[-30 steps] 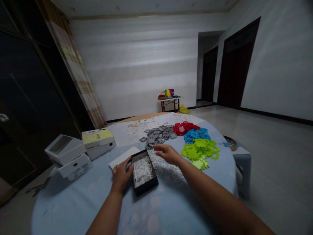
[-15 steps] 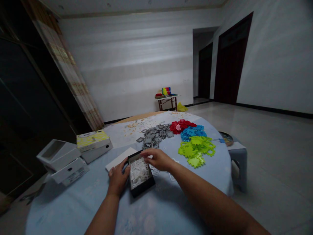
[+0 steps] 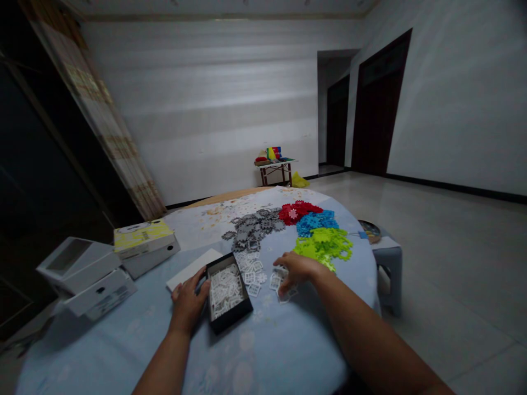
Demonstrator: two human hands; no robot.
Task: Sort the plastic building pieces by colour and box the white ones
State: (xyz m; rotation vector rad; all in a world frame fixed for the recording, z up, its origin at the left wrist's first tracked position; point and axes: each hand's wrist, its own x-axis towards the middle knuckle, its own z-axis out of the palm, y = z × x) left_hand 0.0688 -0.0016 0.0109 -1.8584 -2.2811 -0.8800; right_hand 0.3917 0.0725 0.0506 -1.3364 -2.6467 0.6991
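A black box (image 3: 233, 317) stands on the table, filled with white plastic building pieces (image 3: 225, 289). My left hand (image 3: 190, 299) grips the box's left wall, its thumb near the rim. Over a small group of white plastic pieces (image 3: 275, 281) to the right of the box is my right hand (image 3: 300, 270), fingers apart and pointing down, partly covering them. Between the box and that hand lie more loose white pieces (image 3: 253, 273). A flat white lid or panel (image 3: 191, 269) lies partly behind my left hand.
Beyond are piles of grey (image 3: 257, 226), red (image 3: 302, 211), blue (image 3: 317, 221) and lime-green pieces (image 3: 327, 244). White boxes (image 3: 84, 271) and a yellow-topped box (image 3: 144, 241) stand at the left. A grey stool (image 3: 389, 263) stands beyond the table's right edge.
My right hand has moved from above the box's far right corner rightward to the loose white pieces. My left hand stays at the box. The view has turned slightly right.
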